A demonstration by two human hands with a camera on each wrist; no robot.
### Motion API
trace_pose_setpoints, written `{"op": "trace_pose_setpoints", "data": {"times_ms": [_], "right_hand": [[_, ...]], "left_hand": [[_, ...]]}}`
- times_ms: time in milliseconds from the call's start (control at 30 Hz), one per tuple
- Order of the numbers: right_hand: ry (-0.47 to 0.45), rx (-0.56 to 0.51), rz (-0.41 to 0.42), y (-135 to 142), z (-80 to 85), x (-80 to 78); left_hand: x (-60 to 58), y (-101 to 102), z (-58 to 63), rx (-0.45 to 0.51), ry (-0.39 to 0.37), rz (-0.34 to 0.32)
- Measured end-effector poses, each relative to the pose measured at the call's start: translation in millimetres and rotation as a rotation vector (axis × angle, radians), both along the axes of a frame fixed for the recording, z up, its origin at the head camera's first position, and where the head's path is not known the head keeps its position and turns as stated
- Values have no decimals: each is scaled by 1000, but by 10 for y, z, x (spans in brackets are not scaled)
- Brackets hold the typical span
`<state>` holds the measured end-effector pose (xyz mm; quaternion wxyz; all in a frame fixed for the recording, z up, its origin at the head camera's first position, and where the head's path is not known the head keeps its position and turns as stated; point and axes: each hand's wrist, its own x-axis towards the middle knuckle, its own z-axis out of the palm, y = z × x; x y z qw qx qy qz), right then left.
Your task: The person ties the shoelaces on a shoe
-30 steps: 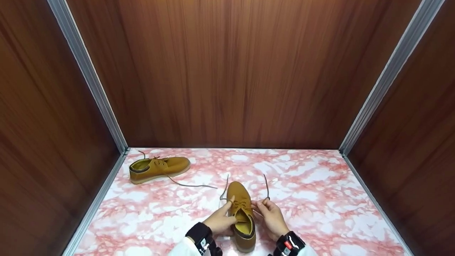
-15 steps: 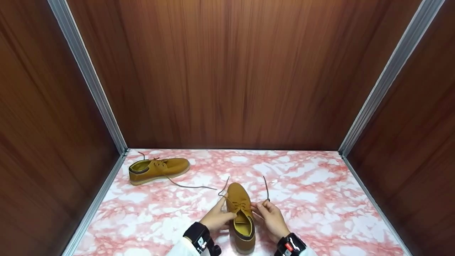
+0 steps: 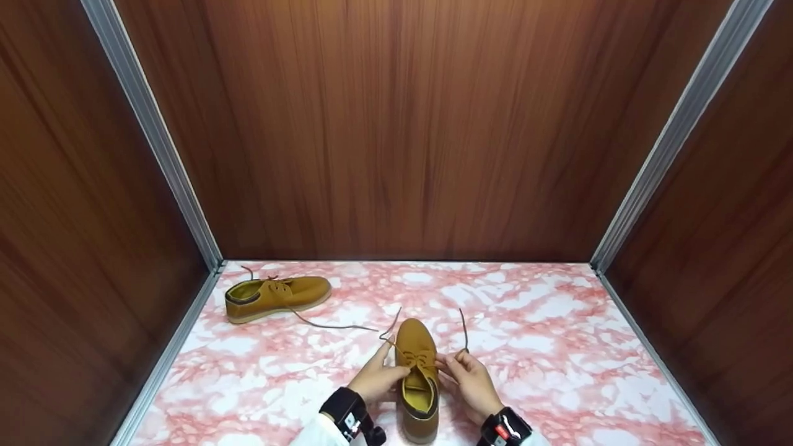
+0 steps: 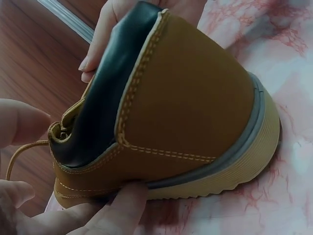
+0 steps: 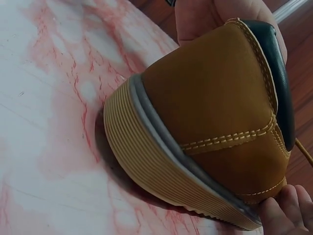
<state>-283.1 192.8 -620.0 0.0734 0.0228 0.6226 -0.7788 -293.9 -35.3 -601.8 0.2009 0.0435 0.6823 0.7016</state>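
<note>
A tan lace-up shoe (image 3: 416, 334) stands toe-away between my hands. My left hand (image 3: 375, 378) holds its left side, thumb on the upper by the lacing. In the left wrist view, fingertips (image 4: 129, 196) press the side just above the sole, below the dark padded collar (image 4: 105, 93). My right hand (image 3: 474, 381) pinches the right shoelace (image 3: 464, 328) beside the lacing, and the lace's free end points away. In the right wrist view its curled fingers (image 5: 288, 210) sit against the shoe's side. The left shoelace (image 3: 396, 317) lies bent beyond my left fingertips.
A matching tan shoe (image 3: 297, 292) stands at the back left, toe to the right. Its lace (image 3: 334, 324) trails toward the middle. The pink-and-white marbled surface (image 3: 526, 310) is bounded by brown wood-grain walls (image 3: 396, 155) with metal corner strips (image 3: 167, 148).
My left fingers have drawn back from the lacing to the shoe's side, and the left lace has shifted slightly. The shoe's heel has swung a little left. The right hand barely moves.
</note>
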Motion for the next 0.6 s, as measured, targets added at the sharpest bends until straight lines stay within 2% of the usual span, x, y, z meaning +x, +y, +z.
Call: {"op": "trace_pose_setpoints", "data": {"times_ms": [167, 267, 400, 600], "right_hand": [[-13, -20, 3, 29, 4, 3], [-26, -40, 9, 40, -1, 4], [-30, -13, -6, 44, 42, -5], [-44, 52, -91, 70, 137, -49]], "left_hand": [[-30, 18, -1, -30, 46, 56], [-59, 22, -6, -64, 100, 99], [-104, 25, 8, -77, 128, 170], [-189, 65, 45, 24, 152, 252]]}}
